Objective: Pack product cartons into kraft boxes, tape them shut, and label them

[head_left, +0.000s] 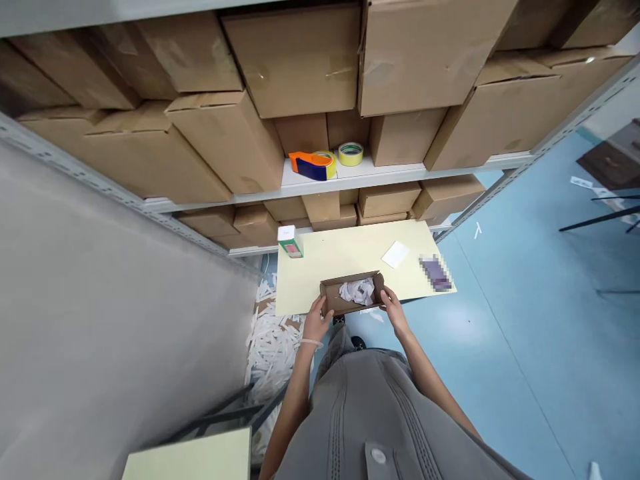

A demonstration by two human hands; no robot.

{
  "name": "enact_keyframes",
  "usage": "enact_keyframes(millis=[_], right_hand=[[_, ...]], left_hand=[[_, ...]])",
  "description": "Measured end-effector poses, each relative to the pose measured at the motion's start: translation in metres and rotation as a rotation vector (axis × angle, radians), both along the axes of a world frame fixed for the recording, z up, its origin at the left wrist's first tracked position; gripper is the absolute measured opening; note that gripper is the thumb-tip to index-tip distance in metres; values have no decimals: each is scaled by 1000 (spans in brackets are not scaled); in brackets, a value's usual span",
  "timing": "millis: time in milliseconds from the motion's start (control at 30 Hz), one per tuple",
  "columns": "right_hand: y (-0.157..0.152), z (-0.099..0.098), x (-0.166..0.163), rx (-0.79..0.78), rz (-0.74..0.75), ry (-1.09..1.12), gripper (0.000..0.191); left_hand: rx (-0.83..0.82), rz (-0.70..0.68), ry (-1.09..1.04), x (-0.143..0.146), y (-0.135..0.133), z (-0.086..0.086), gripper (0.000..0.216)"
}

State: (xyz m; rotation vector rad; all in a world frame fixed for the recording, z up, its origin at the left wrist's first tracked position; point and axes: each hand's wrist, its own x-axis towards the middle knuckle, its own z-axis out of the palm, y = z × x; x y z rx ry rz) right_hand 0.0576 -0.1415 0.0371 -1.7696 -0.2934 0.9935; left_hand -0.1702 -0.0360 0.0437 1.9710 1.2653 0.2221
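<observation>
Between my two hands is a small open cardboard box (338, 305), tilted a little at the near edge of the pale yellow table (340, 250). Crumpled white paper (357, 291) lies inside, mostly toward the right end. My left hand (317, 321) grips the box's left end, thumb at the near wall. On the right end, my right hand (393, 310) is closed with its fingers against the side. Beyond the box, a small white and green carton (291, 241) stands at the table's left, and a white sheet (395, 255) lies to the right.
A shelf rack (350, 175) full of cardboard boxes (305, 60) rises behind the table. On it sit an orange and blue tape dispenser (313, 165) and a yellow tape roll (351, 154). A blurred purple item (436, 273) lies at the table's right. Paper strips (275, 350) litter the floor at left.
</observation>
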Motion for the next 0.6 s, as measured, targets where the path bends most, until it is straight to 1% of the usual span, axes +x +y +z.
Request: enact_keyframes(millis=[67, 133, 233, 333, 400, 467, 533, 600], right_hand=[[11, -1, 1, -22, -44, 16, 75], [27, -1, 3, -28, -58, 9, 75], [58, 1, 11, -12, -47, -45, 77], [89, 1, 23, 25, -26, -126, 77], [105, -1, 30, 24, -32, -157, 78], [114, -4, 35, -5, -42, -168, 78], [117, -6, 38, -37, -39, -181, 76], [116, -7, 41, -60, -40, -206, 75]], left_hand=[[-30, -56, -3, 5, 24, -5, 55], [-41, -91, -15, 9, 47, -7, 54], [-40, -101, -36, 16, 81, -7, 54], [-28, -98, -42, 28, 109, -7, 54], [-26, -101, -44, 37, 122, -9, 55], [-29, -111, -46, 46, 130, -11, 55], [-33, -138, -34, 52, 134, -10, 54], [-18, -176, 6, 54, 138, -3, 55]])
